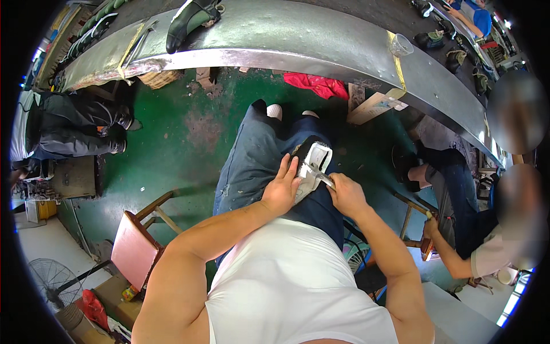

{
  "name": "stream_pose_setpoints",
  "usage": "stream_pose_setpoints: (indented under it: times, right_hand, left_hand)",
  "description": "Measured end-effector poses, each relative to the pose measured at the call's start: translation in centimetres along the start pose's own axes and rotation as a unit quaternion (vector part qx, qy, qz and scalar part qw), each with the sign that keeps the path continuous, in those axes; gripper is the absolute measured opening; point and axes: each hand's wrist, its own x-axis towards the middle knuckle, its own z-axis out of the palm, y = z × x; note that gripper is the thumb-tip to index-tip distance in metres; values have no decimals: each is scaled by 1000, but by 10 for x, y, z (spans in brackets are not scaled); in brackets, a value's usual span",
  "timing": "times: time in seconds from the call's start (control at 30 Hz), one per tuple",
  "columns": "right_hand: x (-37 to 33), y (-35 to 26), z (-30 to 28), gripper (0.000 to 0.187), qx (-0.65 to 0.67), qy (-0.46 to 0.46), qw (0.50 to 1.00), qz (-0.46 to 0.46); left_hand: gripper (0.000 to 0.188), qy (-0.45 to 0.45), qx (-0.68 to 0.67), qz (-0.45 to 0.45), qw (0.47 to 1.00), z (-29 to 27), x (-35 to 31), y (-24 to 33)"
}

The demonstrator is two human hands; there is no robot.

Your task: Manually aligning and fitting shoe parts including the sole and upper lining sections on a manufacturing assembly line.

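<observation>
A right hand closes around a metal tool, its head at a black-and-white shoe just ahead and left of the grip. Left of it, the left hand lies unclenched against the shoe (steady bracing, fingers clear of the tool, would likely serve best). Well beyond stretches a metal bench.
</observation>
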Motion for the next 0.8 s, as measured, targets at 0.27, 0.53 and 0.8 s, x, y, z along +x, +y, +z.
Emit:
stream_pose_setpoints:
  times: [0.27,0.53,0.8]
  right_hand:
    - [-6,16,-44,21,95,-205,967,116]
    - [22,-5,-30,32,154,22,985,70]
    - [16,-1,-27,38,88,-100,988,79]
  left_hand:
    - [58,-130,99,59,985,-18,12,7]
    - [61,-203,136,53,968,-32,34,20]
    - [62,-250,124,18,960,-32,13,10]
